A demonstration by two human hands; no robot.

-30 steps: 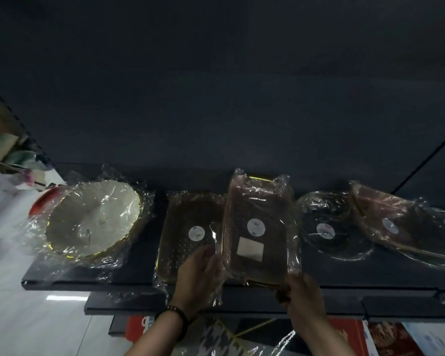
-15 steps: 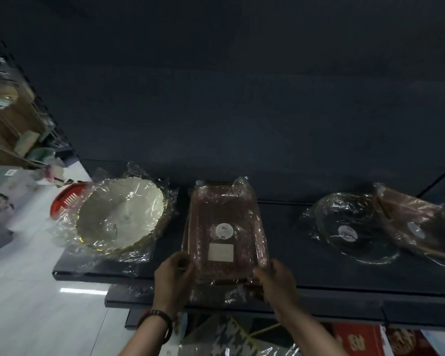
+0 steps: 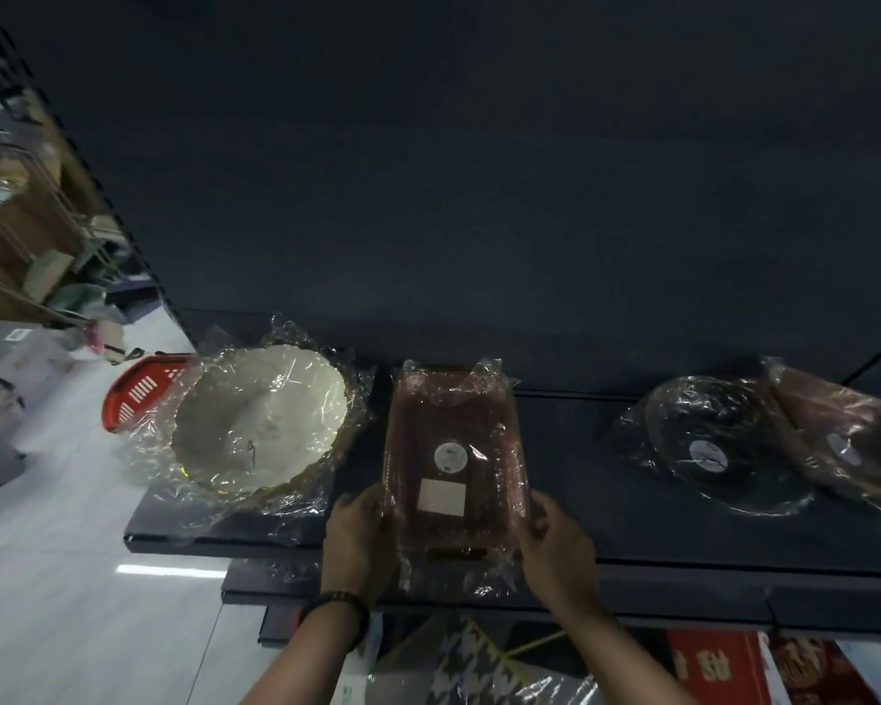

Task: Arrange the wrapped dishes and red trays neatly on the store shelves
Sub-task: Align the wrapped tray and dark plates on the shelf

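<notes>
Between white bowl (image 3: pixel 260 419) and dark dish (image 3: pixel 718 445) lies the red tray (image 3: pixel 451 450).

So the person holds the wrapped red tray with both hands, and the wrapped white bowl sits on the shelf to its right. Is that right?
Not quite: the head view shows the white bowl to the left of the red tray, not to its right. The rest holds: the left hand and the right hand both grip the tray on the shelf.

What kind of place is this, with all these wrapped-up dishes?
Probably a shop. Plastic-wrapped dishes, like the white bowl and the red tray, lie on a dark display shelf, and a red shopping basket is beyond its left end.
</notes>
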